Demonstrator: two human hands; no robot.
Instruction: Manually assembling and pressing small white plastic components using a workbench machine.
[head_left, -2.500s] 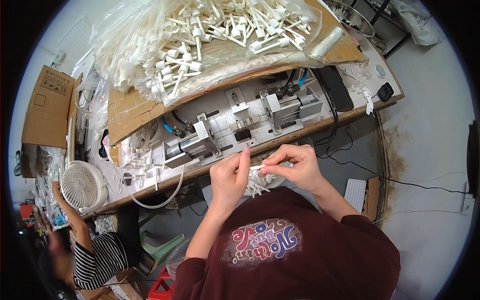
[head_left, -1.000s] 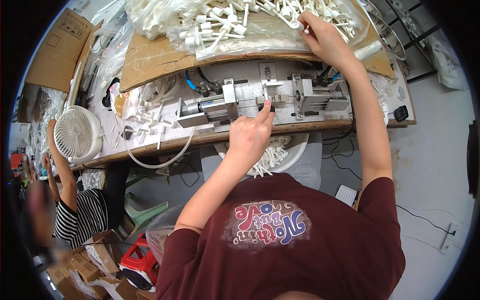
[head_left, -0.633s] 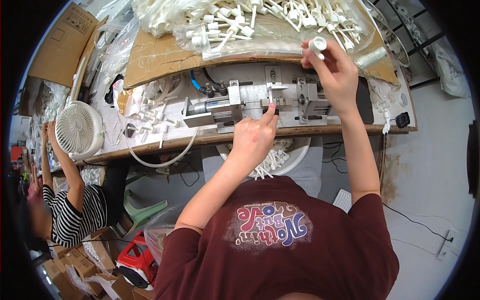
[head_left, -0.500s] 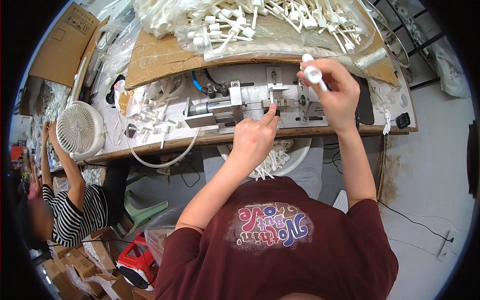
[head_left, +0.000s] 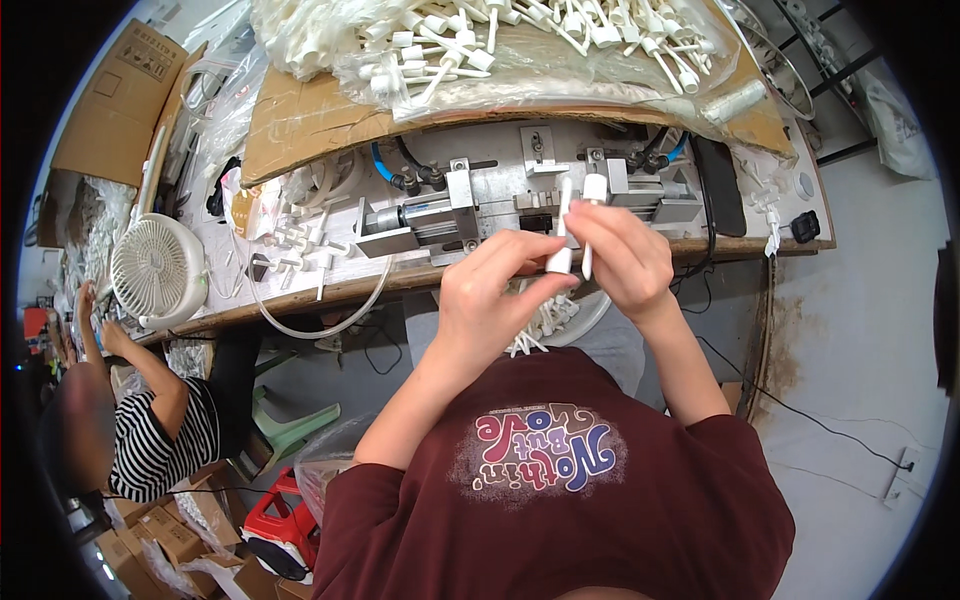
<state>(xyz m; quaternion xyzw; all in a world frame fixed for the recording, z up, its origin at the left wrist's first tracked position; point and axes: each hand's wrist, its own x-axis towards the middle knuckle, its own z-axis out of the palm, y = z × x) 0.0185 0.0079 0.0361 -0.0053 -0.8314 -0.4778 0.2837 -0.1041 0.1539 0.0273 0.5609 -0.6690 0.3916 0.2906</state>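
Note:
Just in front of the metal fixture, my two hands meet with two white plastic parts between them, each a thin stem with a wider end. My left hand [head_left: 495, 290] is closed, pinching the wide lower end of one white stemmed part [head_left: 561, 260], whose stem points up and away. The other white stemmed part [head_left: 594, 188] is in the closed fingers of my right hand [head_left: 630, 262], wide end up and stem tip pointing down. My right fingertips are also against the first part's stem. Behind them stands the fixture [head_left: 540, 200], with a metal cylinder unit [head_left: 425, 222] on its left.
Many similar white parts [head_left: 440, 60] lie in plastic on cardboard [head_left: 320, 125] beyond the fixture. A bowl [head_left: 600, 305] of white pieces sits below my hands. A white fan [head_left: 160, 270] stands left, near a co-worker in a striped shirt [head_left: 170, 440]. A dark phone-like slab [head_left: 718, 185] lies right.
My left hand has drawn back from the fixture, now pinching a white stemmed part. My right hand has come down and left beside it, still holding white plastic.

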